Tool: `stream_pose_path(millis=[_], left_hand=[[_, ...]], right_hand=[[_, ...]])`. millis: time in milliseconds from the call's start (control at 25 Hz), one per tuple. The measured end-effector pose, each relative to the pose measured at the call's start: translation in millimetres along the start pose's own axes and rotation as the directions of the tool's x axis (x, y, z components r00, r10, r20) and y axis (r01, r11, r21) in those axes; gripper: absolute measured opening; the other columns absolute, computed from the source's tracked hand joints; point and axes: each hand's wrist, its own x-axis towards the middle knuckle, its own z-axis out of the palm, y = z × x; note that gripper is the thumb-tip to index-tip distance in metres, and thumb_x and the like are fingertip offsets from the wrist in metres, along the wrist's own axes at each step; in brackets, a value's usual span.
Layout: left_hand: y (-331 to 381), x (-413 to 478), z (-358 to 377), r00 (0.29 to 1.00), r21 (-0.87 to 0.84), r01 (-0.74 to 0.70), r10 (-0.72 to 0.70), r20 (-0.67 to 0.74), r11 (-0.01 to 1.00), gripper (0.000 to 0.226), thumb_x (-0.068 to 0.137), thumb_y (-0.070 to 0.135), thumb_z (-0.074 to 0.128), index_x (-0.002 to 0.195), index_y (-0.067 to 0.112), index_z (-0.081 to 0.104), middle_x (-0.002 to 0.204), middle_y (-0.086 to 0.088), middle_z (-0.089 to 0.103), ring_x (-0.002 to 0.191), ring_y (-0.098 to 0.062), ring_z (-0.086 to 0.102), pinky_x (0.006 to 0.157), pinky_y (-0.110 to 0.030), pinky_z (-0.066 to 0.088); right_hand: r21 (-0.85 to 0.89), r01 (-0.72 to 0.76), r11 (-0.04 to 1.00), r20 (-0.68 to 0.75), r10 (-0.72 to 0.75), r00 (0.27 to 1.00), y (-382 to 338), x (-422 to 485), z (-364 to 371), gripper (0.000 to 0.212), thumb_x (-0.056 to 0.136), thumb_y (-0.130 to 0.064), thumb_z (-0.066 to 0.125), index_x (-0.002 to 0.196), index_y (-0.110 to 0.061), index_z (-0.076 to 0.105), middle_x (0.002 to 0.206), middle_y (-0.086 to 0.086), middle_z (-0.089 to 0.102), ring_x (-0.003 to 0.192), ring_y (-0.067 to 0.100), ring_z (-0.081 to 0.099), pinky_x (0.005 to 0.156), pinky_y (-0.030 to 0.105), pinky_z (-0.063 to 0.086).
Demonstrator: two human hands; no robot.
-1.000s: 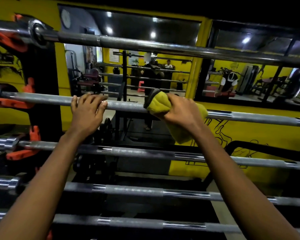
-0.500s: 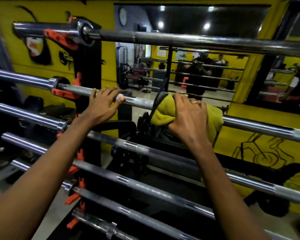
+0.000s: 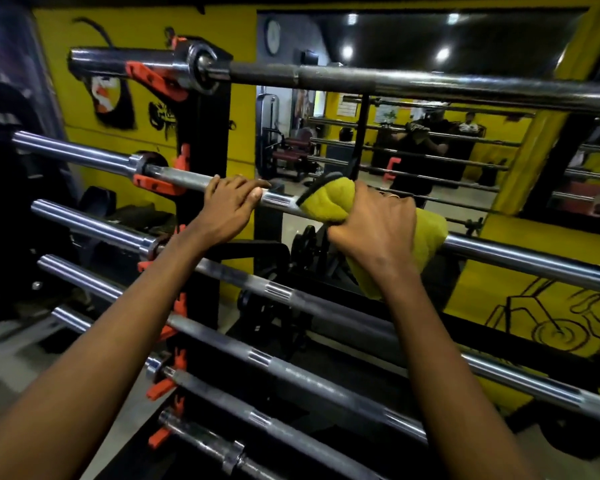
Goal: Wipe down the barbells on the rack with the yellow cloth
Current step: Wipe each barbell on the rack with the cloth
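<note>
Since half a second ago the view has swung a little further left, so more of the bars' left sleeves shows, and both hands sit on the same bar much as before.

Nearest, two bare forearms reach up from the lower edge. The left hand [image 3: 231, 206] curls over the second barbell from the top, a bright steel barbell [image 3: 520, 258], fingers closed round its shaft just right of the orange plastic hook [image 3: 155, 184]. The right hand [image 3: 374, 225] is clenched on the soft, nappy yellow cloth with a dark edge [image 3: 329, 199], which is bunched and wrapped over that same bar, a fold hanging below it.

Below them lie four more long round steel bars [image 3: 291, 372], smooth and shiny at the sleeves, dull grey and knurled along the middles, each resting on orange hooks of the black upright rack post [image 3: 207, 140]. Above, a darker top bar [image 3: 413, 83] spans the rack.

Behind stands a yellow painted wall with black drawings [image 3: 520, 306] and a large mirror [image 3: 430, 46] reflecting bars and ceiling lights.
</note>
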Motion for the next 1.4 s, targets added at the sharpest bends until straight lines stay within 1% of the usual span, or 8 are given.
stream_pose_path(millis=[360, 520, 600, 680, 840, 1000, 1160, 1400], left_hand=[[-3, -2, 8, 0.995, -0.023, -0.046, 0.044, -0.086, 0.999, 0.046, 0.1, 0.041, 0.023, 0.125, 0.026, 0.058, 0.12, 0.0, 0.057, 0.123, -0.021, 0.044, 0.114, -0.046, 0.011], [-6, -3, 6, 0.993, -0.061, -0.085, 0.079, -0.086, 0.995, 0.042, 0.102, 0.039, 0.026, 0.129, 0.028, 0.056, 0.124, 0.0, 0.056, 0.127, -0.021, 0.041, 0.114, -0.044, 0.007], [-7, -3, 3, 0.994, -0.078, -0.1, 0.095, -0.056, 0.992, 0.038, 0.104, 0.038, 0.029, 0.132, 0.03, 0.054, 0.13, 0.002, 0.054, 0.131, -0.02, 0.037, 0.115, -0.043, 0.004], [-9, -1, -3, 0.994, -0.084, -0.113, 0.114, 0.0, 0.99, 0.039, 0.104, 0.04, 0.029, 0.136, 0.033, 0.05, 0.137, 0.003, 0.051, 0.136, -0.02, 0.033, 0.115, -0.045, 0.003], [-27, 6, -14, 0.968, -0.068, -0.197, 0.205, 0.148, 0.978, 0.043, 0.104, 0.042, 0.028, 0.146, 0.038, 0.036, 0.155, 0.003, 0.034, 0.145, -0.018, 0.021, 0.117, -0.047, 0.002], [-61, 10, -18, 0.975, 0.02, -0.148, 0.142, 0.17, 0.989, 0.056, 0.097, 0.064, 0.021, 0.148, 0.042, 0.027, 0.159, -0.006, 0.021, 0.149, -0.025, 0.005, 0.115, -0.052, -0.01], [-77, 11, -22, 0.98, 0.041, -0.165, 0.159, 0.122, 0.985, 0.067, 0.095, 0.068, 0.016, 0.15, 0.032, 0.028, 0.154, -0.009, 0.031, 0.146, -0.028, 0.017, 0.117, -0.052, 0.001], [-98, 6, -33, 0.984, 0.065, -0.155, 0.147, 0.102, 0.986, 0.056, 0.1, 0.056, 0.02, 0.145, 0.027, 0.035, 0.146, -0.009, 0.043, 0.14, -0.026, 0.029, 0.114, -0.054, 0.008]], right_hand=[[0.275, -0.209, 0.938, -0.413, 0.312, 0.856, -10, -58, 62, 0.093, 0.079, -0.055, 0.059, 0.155, -0.011, 0.03, 0.165, 0.011, 0.021, 0.152, 0.03, 0.015, 0.125, 0.047, 0.005], [0.551, -0.336, 0.764, -0.38, 0.588, 0.714, -26, -65, 111, 0.092, 0.086, -0.047, 0.06, 0.151, 0.009, 0.026, 0.157, 0.033, 0.022, 0.148, 0.045, 0.022, 0.12, 0.056, 0.024], [0.813, -0.32, 0.487, -0.249, 0.788, 0.564, -48, -51, 106, 0.089, 0.081, -0.037, 0.061, 0.149, 0.01, 0.029, 0.152, 0.029, 0.035, 0.142, 0.038, 0.037, 0.12, 0.038, 0.03], [0.993, -0.113, 0.026, 0.017, 0.933, 0.358, -79, -28, 74, 0.075, 0.09, -0.03, 0.069, 0.149, 0.002, 0.035, 0.146, 0.009, 0.047, 0.131, 0.018, 0.048, 0.107, 0.014, 0.035], [0.949, 0.014, -0.315, 0.296, 0.906, 0.304, -94, -4, 58, 0.045, 0.09, -0.052, 0.066, 0.124, -0.024, 0.055, 0.128, 0.001, 0.064, 0.115, 0.018, 0.063, 0.102, 0.04, 0.052], [0.94, -0.315, -0.132, 0.259, 0.878, 0.403, -77, -25, 48, 0.039, 0.092, -0.056, 0.062, 0.105, -0.02, 0.068, 0.096, -0.002, 0.069, 0.093, 0.018, 0.066, 0.087, 0.036, 0.055], [0.57, -0.744, 0.348, 0.222, 0.807, 0.547, -68, -41, 31, 0.066, 0.082, -0.069, 0.061, 0.128, -0.022, 0.062, 0.121, 0.006, 0.069, 0.112, 0.03, 0.063, 0.099, 0.041, 0.048], [0.161, -0.534, 0.83, -0.105, 0.552, 0.827, -99, -20, 20, 0.095, 0.071, -0.037, 0.075, 0.149, -0.004, 0.031, 0.149, 0.015, 0.043, 0.141, 0.034, 0.035, 0.118, 0.047, 0.025]])
